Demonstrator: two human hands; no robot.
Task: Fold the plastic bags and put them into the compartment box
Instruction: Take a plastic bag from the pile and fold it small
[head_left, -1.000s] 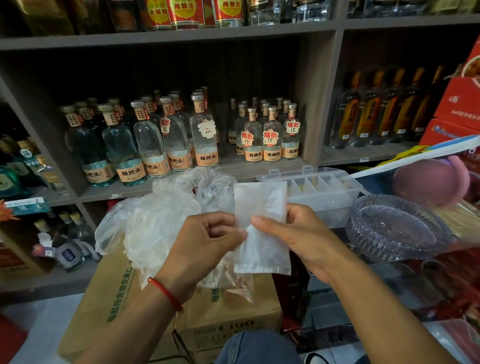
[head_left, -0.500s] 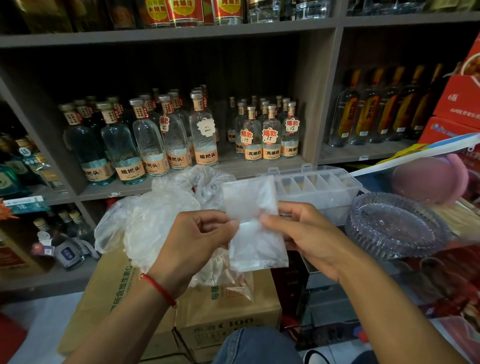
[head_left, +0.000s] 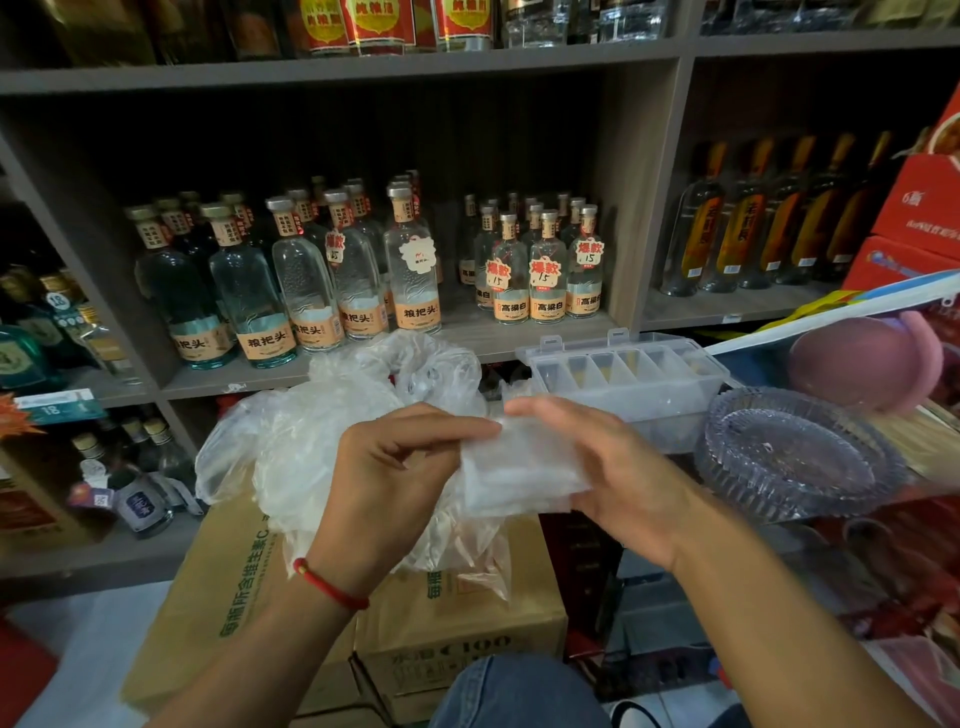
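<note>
Both hands pinch the folded translucent plastic bag (head_left: 519, 470), left hand (head_left: 400, 467) and right hand (head_left: 608, 467) at opposite ends; the clear plastic compartment box (head_left: 628, 384) lies just beyond, nearest the right.

The folded bag (head_left: 522, 467) isn't held upright anymore, it's been tipped flat and folded shorter between the left hand (head_left: 400, 467) and right hand (head_left: 613, 467), which have been brought closer, mid-frame.
</note>
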